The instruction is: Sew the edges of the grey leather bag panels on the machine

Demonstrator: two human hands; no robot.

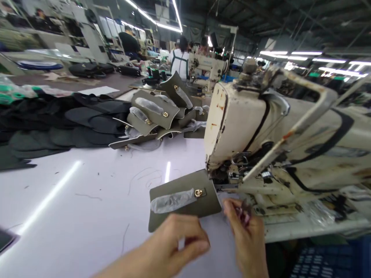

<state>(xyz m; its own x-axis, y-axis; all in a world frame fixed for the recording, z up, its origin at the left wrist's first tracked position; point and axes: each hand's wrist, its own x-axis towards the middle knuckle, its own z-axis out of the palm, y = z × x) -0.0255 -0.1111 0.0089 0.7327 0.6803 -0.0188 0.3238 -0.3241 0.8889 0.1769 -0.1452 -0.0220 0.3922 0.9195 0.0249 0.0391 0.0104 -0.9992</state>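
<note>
An olive-grey leather panel (179,183) lies on the white table beside the sewing machine's needle end. Its strap, wrapped in clear plastic (173,201), runs to a gold buckle (198,193). My left hand (185,241) is just in front of the panel's near edge, fingers curled and thumb meeting fingertip, nothing visible in the pinch. Close to the panel's right corner, my right hand (246,231) is closed round a small pinkish tool with a dark metal part, which looks like thread snips (245,214). Blur and the fingers hide part of it.
The cream sewing machine (249,127) takes up the right side. Similar panels with wrapped straps (155,110) are piled at the back, beside a heap of black pieces (58,123). Loose threads (88,196) lie on the white tabletop (95,224). A blue basket (327,258) stands lower right.
</note>
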